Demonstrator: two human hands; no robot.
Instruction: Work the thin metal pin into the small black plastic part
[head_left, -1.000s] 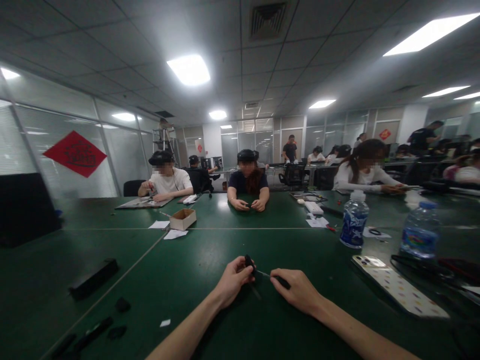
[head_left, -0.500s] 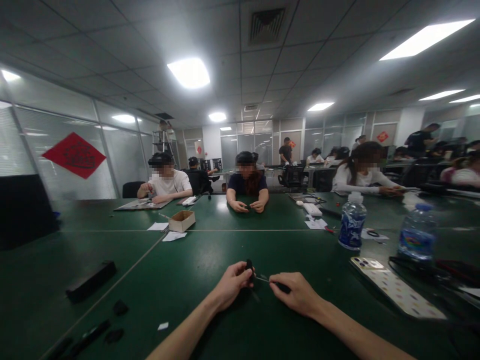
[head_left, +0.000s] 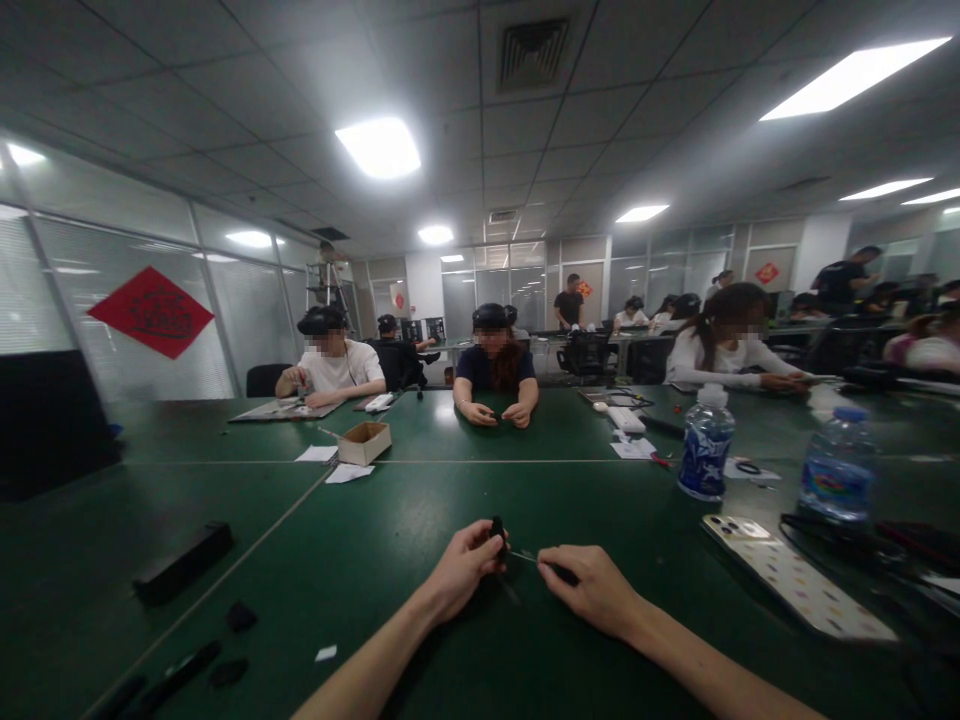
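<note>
Step in hand: I read fastener work. Left hand [head_left: 459,570] grip closed on small black part [head_left: 497,527]; right hand [head_left: 592,590] grip pinches thin screwdriver [head_left: 541,563], tip at part's 3 o'clock. Next move calls for steady tip alignment above desk [head_left: 360,560].

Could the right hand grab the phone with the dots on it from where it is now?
Probably yes. The phone lies flat on the green table to the right of the right hand, with bare table between them. But that hand is pinching a thin tool, so it would need to let go first.
</note>
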